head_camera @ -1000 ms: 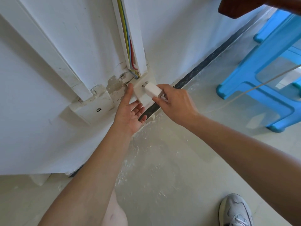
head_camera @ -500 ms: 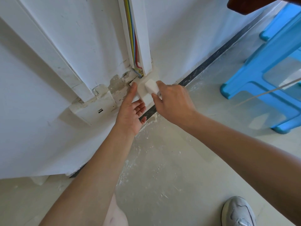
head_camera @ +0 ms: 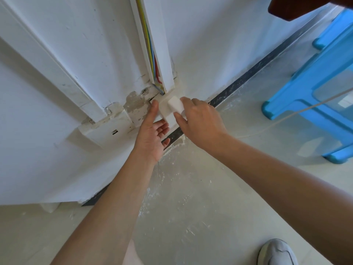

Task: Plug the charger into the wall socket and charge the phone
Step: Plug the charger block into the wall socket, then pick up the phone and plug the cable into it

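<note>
A white charger block (head_camera: 175, 104) sits against the face of a cream wall socket (head_camera: 165, 113) low on the wall. My right hand (head_camera: 198, 121) is shut on the charger, thumb below and fingers above. My left hand (head_camera: 152, 133) is open, with its index finger laid along the socket's left edge and its palm facing up. A thin white cable (head_camera: 298, 113) runs from behind my right hand away to the right. The plug pins are hidden. No phone is in view.
A second socket box (head_camera: 107, 131) sits on the wall to the left. A white conduit (head_camera: 152, 44) with coloured wires drops into the socket. A blue plastic stool (head_camera: 313, 88) stands at the right. My shoe (head_camera: 277, 252) is at the lower right.
My right hand has pushed the charger in from just off the socket until it sits flat against its face. My left hand has stayed at the socket's left edge.
</note>
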Motion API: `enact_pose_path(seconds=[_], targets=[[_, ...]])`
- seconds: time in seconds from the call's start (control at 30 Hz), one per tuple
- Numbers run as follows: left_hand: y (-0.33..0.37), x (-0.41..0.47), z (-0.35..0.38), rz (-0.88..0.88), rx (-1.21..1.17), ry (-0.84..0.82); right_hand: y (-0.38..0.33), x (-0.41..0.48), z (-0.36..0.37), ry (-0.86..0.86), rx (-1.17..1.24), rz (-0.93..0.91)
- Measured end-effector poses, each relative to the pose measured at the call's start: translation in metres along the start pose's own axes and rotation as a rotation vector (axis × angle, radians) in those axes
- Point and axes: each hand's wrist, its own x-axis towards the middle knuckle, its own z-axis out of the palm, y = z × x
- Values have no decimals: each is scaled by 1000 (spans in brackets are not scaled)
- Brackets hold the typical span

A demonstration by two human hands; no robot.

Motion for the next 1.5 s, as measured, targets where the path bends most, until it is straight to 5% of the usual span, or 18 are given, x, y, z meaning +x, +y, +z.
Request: enact_pose_path(seconds=[0.13,0.33,0.5,0.7,1.0,1.17,1.5], targets=[[11,-23,10,-47,118,56,10,-9,-27,-127,195,124],[38,-93,38,-102,426,291,3,-53,-100,-225,125,293],[76,-202,41,282,1292,250,-14,-97,-204,-247,58,317],[197,-368,113,537,1638,76,-50,-118,-420,-202,-5,443],[333,-498,310,915,1753,-124,-12,-157,-679,112,-67,654],[311,-510,404,965,1748,-172,62,-197,-727,128,-6,761],[221,-485,618,761,1868,-192,279,-252,-821,39,151,875]])
